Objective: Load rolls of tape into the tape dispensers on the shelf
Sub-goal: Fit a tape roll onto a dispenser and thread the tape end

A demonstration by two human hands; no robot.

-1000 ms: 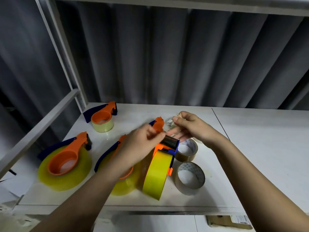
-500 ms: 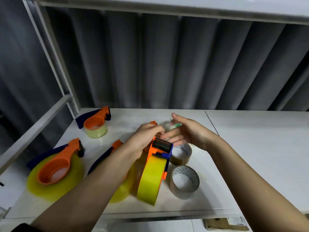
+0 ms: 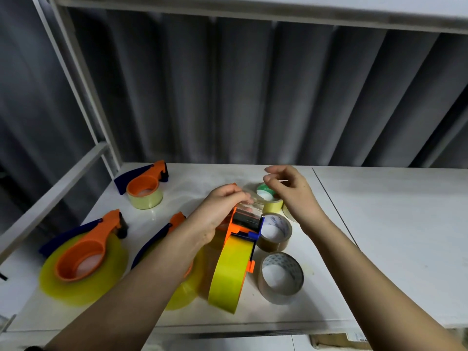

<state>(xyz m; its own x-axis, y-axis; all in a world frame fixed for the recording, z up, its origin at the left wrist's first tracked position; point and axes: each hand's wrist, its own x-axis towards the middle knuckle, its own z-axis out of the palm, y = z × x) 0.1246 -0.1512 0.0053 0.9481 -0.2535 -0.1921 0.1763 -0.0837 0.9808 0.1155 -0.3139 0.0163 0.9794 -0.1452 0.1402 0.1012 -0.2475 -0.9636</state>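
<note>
An orange and blue tape dispenser stands on edge at the middle of the white shelf, loaded with a wide yellow roll. My left hand grips the dispenser's head, its fingertips on a strip of clear tape drawn over the black roller. My right hand hovers just beyond and to the right of the head, thumb and fingers pinched on a thin pale scrap. Two brown loose rolls lie right of the dispenser, one near and one further back.
Three more loaded dispensers lie on the shelf's left half: a small one at the back, a big one at the left, one under my left forearm. A green-cored roll sits behind the held dispenser. A shelf post rises at the left.
My right hand has lifted off the dispenser head, moved back and right, and closed into a pinch. My left hand stays on the head. The camera has tilted slightly.
</note>
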